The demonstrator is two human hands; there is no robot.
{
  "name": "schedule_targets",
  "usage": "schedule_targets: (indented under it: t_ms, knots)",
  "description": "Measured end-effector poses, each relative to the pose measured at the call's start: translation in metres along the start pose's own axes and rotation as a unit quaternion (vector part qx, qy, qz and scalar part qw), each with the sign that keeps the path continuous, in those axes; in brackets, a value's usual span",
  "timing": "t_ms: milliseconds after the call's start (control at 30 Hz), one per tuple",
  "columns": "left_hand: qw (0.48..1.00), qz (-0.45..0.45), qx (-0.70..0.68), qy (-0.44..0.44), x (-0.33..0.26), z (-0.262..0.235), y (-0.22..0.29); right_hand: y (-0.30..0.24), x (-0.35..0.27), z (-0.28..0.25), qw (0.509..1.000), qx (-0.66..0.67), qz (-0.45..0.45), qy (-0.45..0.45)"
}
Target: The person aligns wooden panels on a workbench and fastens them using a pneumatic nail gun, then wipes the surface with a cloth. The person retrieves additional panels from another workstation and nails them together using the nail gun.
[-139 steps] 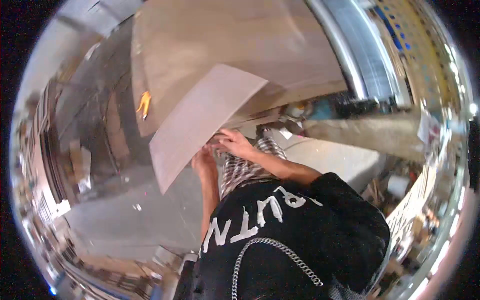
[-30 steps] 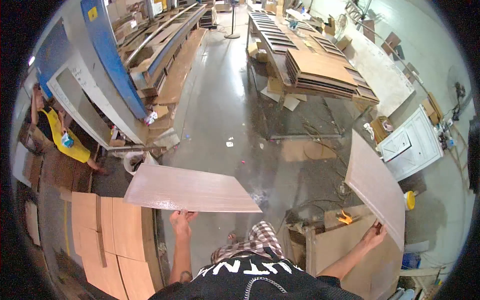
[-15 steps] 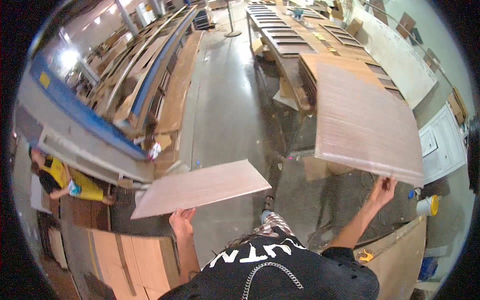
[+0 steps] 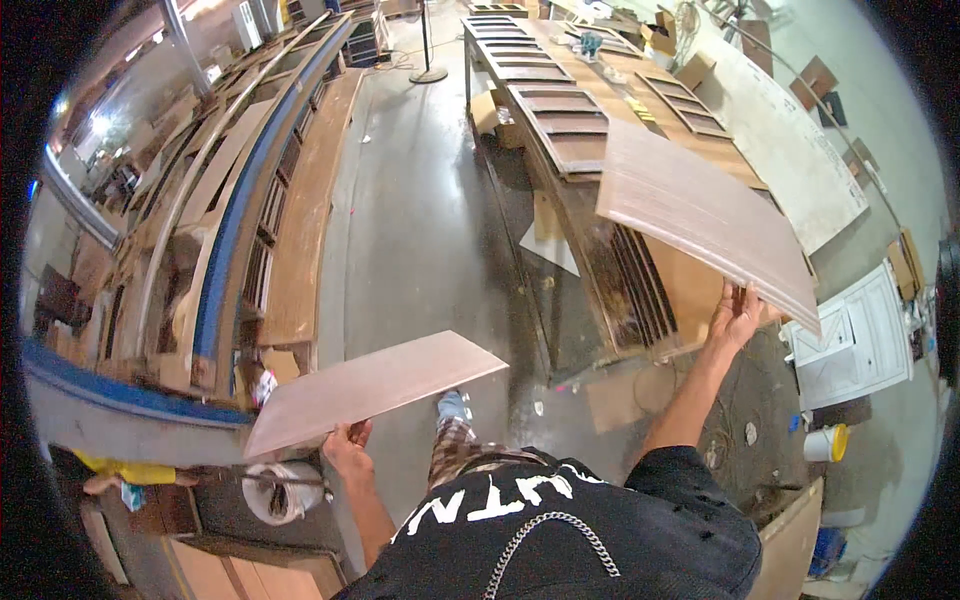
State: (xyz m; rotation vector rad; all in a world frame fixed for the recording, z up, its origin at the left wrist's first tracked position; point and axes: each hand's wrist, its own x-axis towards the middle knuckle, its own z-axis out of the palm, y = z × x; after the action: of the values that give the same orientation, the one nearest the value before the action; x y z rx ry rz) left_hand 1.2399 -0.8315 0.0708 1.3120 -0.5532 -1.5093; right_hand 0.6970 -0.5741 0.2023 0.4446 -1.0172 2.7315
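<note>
At seven o'clock, my left grip (image 4: 348,450) is holding the near edge of a pale flat panel (image 4: 380,388), which is slanting at eight o'clock. At one o'clock, a long surface (image 4: 605,92) is carrying wooden frames (image 4: 560,128). At two o'clock, a second panel (image 4: 705,215) is tilting in the air, and my right grip (image 4: 735,318) is holding its near edge.

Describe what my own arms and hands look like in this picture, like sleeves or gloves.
Your bare, ungloved left hand and bare, ungloved right hand show five-fingered human shapes, with no watch visible. Both slim, uncovered forearms show. On the right, a loose, short black fabric sleeve joins a black shirt with white lettering.
</note>
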Motion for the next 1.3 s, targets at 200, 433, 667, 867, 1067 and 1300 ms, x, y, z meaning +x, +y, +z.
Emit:
schedule_targets:
  t_ms: [200,433,667,867,1067,1300]
  knots:
    - [0.998,-0.023,0.009,-0.061,0.176,0.113,0.005,0.114,0.046,0.04,0.994,-0.065,-0.053,0.073]
    - [0.994,-0.053,0.054,-0.078,0.338,0.264,0.036,0.176,0.118,0.1,0.972,-0.154,-0.05,0.169]
    - [0.98,-0.05,0.114,-0.152,0.499,0.404,0.04,0.238,0.202,0.191,0.885,-0.418,-0.17,0.115]
    - [0.983,-0.056,0.095,-0.149,0.559,0.533,0.082,0.301,0.256,0.263,0.533,-0.838,-0.111,-0.033]
    - [0.977,-0.063,0.087,-0.184,0.657,0.639,0.103,0.514,0.215,0.307,0.433,-0.873,0.013,-0.223]
    - [0.961,-0.051,0.096,-0.254,0.741,0.724,0.176,0.683,0.127,0.344,0.444,-0.878,0.158,-0.083]
